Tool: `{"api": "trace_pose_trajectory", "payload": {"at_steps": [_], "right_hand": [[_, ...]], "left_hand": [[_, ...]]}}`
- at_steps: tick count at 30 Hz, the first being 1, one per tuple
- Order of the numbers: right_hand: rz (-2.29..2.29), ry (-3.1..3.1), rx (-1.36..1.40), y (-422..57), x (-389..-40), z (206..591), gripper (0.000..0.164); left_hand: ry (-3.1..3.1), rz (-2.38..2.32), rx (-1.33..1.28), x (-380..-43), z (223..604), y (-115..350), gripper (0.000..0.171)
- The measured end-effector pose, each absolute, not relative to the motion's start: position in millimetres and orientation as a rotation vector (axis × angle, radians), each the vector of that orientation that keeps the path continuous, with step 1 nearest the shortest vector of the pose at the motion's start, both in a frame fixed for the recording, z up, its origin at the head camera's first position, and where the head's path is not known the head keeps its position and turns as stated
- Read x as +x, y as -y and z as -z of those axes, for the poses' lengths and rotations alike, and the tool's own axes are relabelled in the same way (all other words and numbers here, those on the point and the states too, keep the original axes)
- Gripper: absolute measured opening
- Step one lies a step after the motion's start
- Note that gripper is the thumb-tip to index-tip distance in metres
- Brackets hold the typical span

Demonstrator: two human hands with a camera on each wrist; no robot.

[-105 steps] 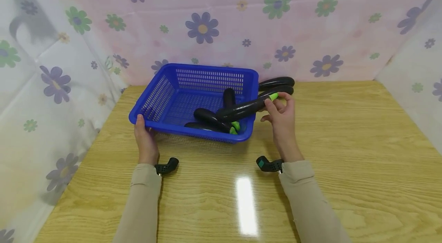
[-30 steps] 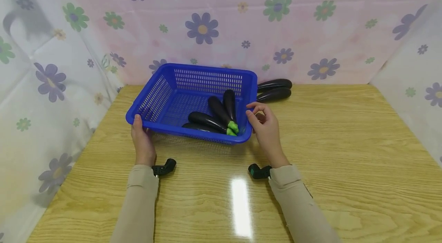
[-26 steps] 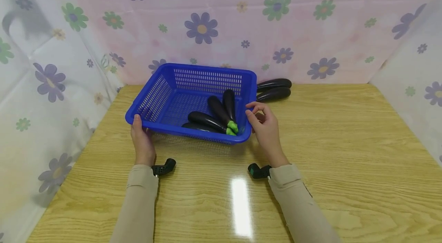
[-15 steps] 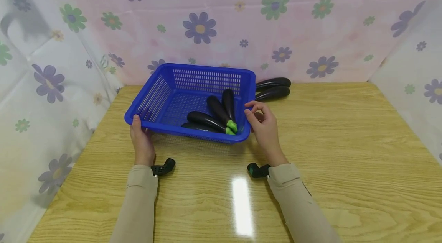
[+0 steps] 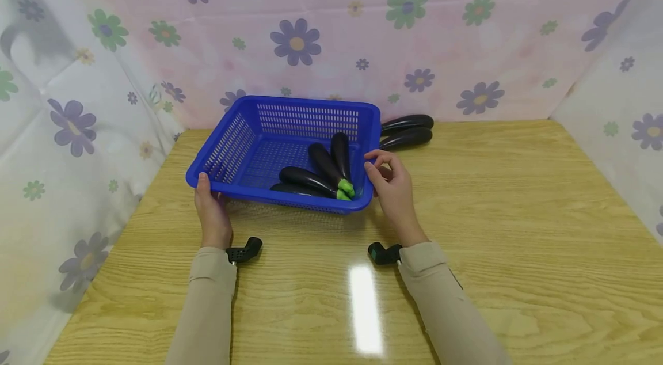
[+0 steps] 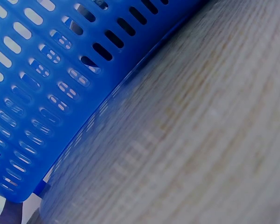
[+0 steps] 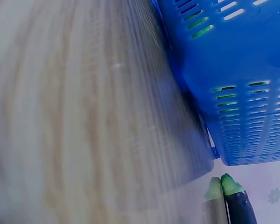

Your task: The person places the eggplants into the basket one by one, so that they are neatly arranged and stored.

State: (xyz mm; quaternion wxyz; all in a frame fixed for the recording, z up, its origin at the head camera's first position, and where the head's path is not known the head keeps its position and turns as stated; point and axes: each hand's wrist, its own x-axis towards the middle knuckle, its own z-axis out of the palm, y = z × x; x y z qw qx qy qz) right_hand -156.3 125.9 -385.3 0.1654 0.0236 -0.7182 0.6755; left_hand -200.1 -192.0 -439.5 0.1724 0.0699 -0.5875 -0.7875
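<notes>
A blue plastic basket (image 5: 259, 192) with slotted walls sits at the back of the table in the head view. Several dark eggplants (image 5: 325, 163) with green stem ends lie in its front right part. My left hand (image 5: 213, 212) grips the basket at its front left corner, thumb over the rim. At the right side, my right hand (image 5: 396, 198) pinches the rim between thumb and forefinger; its other fingers are partly hidden. Both wrist views show the slotted outer wall of the basket (image 6: 107, 77) close by.
Two more eggplants (image 5: 406, 138) lie on the wooden table (image 5: 518, 209) behind the basket's right side, their stem ends hidden from the head view. A flowered cloth (image 5: 331, 25) hangs along the back and both sides. Black wrist mounts (image 5: 246, 251) jut inward from the sleeves.
Earlier my right hand held an eggplant over the basket. That eggplant now lies inside with the others, and the hand is on the right rim. Over the last second, little has moved.
</notes>
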Motion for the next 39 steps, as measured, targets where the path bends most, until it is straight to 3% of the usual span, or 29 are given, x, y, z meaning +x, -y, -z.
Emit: {"api": "trace_pose_trajectory", "payload": {"at_steps": [24,39], "right_hand": [[-1.97,2.055,0.056,-132.5,-155.4,389.0,0.017],[-1.967,2.027,0.078,-136.5,-168.3,411.8,0.023]], "left_hand": [[1.641,2.24,0.182,-193.5,439.9,190.2,0.051],[1.648,2.232,0.151,-192.8,439.9,190.0,0.05]]}}
